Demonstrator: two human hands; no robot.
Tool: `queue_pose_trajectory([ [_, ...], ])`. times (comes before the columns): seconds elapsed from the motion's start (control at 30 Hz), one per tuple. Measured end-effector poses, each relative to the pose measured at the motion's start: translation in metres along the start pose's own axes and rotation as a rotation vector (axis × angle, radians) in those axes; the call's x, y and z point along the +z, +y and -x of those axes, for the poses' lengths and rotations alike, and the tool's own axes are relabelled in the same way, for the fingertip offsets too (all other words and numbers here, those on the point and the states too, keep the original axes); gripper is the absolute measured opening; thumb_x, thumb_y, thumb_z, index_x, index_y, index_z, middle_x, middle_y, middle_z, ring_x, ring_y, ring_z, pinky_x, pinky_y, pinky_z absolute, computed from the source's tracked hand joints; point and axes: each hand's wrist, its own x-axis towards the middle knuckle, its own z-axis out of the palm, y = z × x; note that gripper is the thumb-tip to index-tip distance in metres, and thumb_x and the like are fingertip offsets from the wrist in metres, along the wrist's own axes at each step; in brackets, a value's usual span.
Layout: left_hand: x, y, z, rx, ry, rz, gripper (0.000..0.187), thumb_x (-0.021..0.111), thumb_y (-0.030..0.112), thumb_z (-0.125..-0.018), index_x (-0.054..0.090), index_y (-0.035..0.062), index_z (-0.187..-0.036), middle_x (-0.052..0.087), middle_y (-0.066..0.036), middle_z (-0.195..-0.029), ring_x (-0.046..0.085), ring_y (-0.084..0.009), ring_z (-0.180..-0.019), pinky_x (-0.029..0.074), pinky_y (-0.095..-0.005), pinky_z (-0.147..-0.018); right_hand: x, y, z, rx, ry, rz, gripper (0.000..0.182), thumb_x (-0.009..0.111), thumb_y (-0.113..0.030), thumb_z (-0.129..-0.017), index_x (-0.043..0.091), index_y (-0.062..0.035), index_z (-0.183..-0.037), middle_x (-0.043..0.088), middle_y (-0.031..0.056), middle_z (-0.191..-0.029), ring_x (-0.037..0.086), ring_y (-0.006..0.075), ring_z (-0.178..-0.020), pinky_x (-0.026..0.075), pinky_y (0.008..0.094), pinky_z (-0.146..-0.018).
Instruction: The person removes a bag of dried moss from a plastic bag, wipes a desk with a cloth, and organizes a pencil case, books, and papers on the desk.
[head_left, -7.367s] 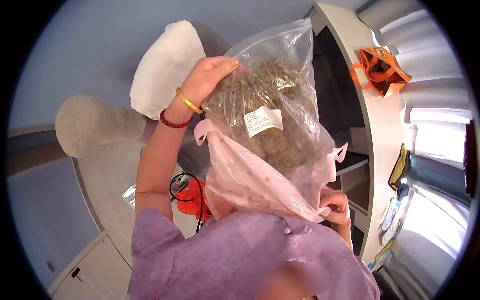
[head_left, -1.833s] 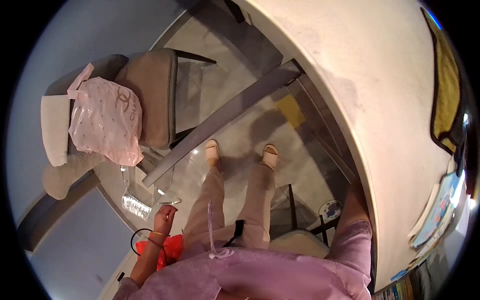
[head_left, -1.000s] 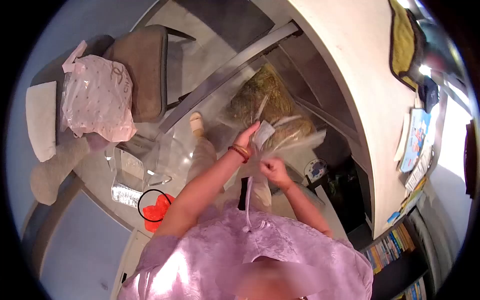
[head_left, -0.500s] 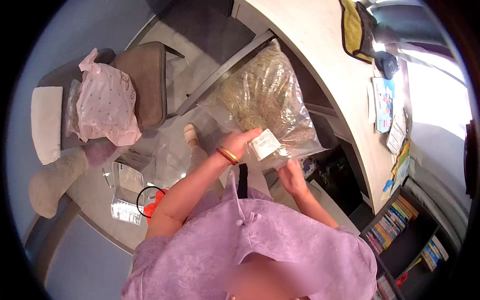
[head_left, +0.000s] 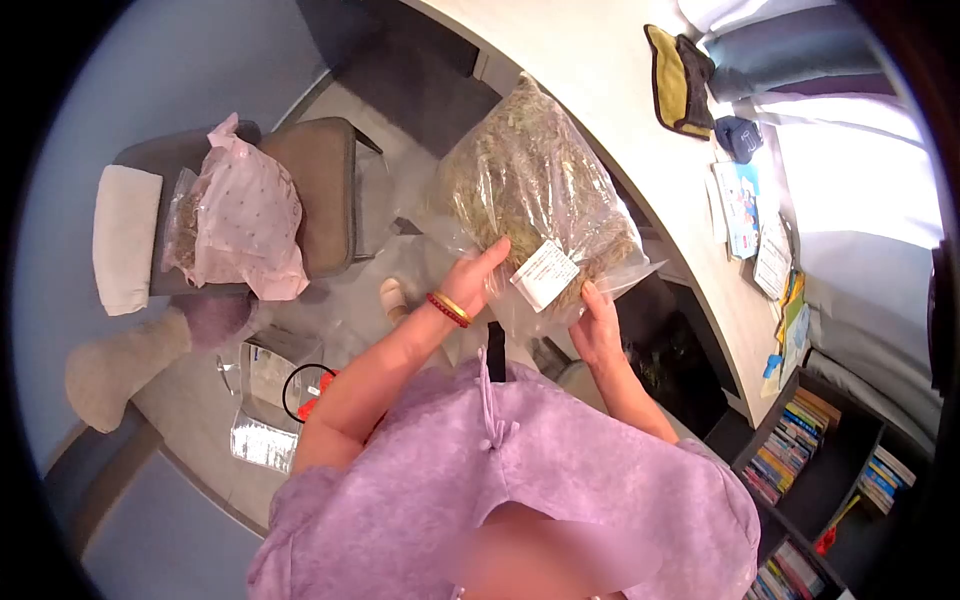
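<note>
A long pale desk [head_left: 600, 110] curves past us on our right, and below its near end we have a dark bookshelf [head_left: 815, 470] with rows of books [head_left: 790, 455] on it. Over to our left stands a brown and grey chair [head_left: 325, 200]. In front of us, beside the curved edge of the desk, we hold up a big clear bag [head_left: 535, 180] full of dried, greenish-brown plant stuff; we can't tell whether its top touches the desk. A pink bag [head_left: 250, 215] rests on the chair, with a smaller clear packet [head_left: 182, 225] just beside it and a white cloth-like roll [head_left: 128, 240] by the chair's back. Our left hand [head_left: 470, 285] grips the lower left part of the clear bag, its thumb laid over the front and most of its fingers hidden behind the plastic. Our right hand [head_left: 598, 325] pinches the bottom edge, thumb in front, the other fingers partly out of sight. A yellow and dark cloth [head_left: 678, 85] lies on the desk, near a dark blue cap [head_left: 738, 138]. Between our hands, we have a white printed label [head_left: 545, 274] on the bag, its text too small to read. Smallest are the gold and red bracelets [head_left: 448, 309] around our left wrist.
</note>
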Motion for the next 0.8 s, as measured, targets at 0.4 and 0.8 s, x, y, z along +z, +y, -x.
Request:
queue_pose_trajectory([
  [0.4, -0.002, 0.016, 0.030, 0.031, -0.064, -0.100, 0.032, 0.049, 0.010, -0.087, 0.044, 0.0012, -0.117, 0.053, -0.011, -0.114, 0.051, -0.0210, -0.104, 0.040, -0.0354, -0.090, 0.034, -0.013, -0.008, 0.030, -0.129, -0.003, 0.059, 0.063, -0.007, -0.074, 0.033, -0.0027, -0.125, 0.048, 0.0097, -0.118, 0.047, 0.0209, -0.107, 0.038, 0.0357, -0.091],
  [0.8, -0.039, 0.056, 0.092, 0.329, -0.046, -0.113, 0.034, 0.050, 0.019, -0.087, 0.045, 0.0063, -0.118, 0.051, -0.010, -0.113, 0.051, -0.0203, -0.104, 0.041, -0.0335, -0.087, 0.026, -0.040, -0.055, 0.026, -0.265, 0.167, 0.041, 0.062, -0.006, -0.074, 0.047, 0.0010, -0.111, 0.058, 0.0109, -0.101, 0.057, 0.0218, -0.093, 0.045, 0.0361, -0.085],
])
